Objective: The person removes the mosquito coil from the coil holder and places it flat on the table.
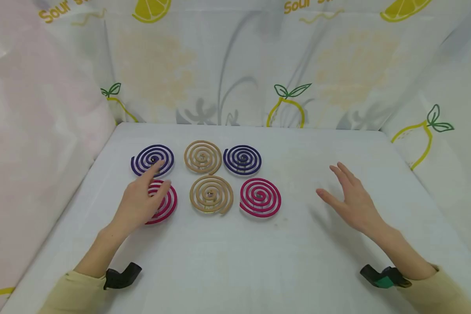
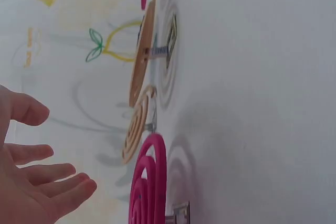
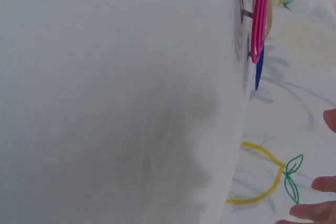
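Several mosquito coils stand on small metal stands in two rows. At the back are a dark blue coil (image 1: 141, 159), a tan coil (image 1: 188, 158) and another dark blue coil (image 1: 226, 162). In front lie a pink coil (image 1: 174, 205), a tan coil (image 1: 193, 196) and a second pink coil (image 1: 276, 198). My left hand (image 1: 137, 200) hovers above the left pink coil, hiding part of it, fingertips over the left blue one; its fingers look relaxed and hold nothing. Off to the right of the coils, my right hand (image 1: 351, 203) hangs over the table with fingers spread and nothing in it.
The white table (image 1: 235, 261) runs back to a hanging cloth (image 1: 243, 56) printed with lemons. Similar cloth closes in both sides. A black wrist strap device (image 1: 122, 275) sits on the left wrist, another (image 1: 384, 277) on the right.
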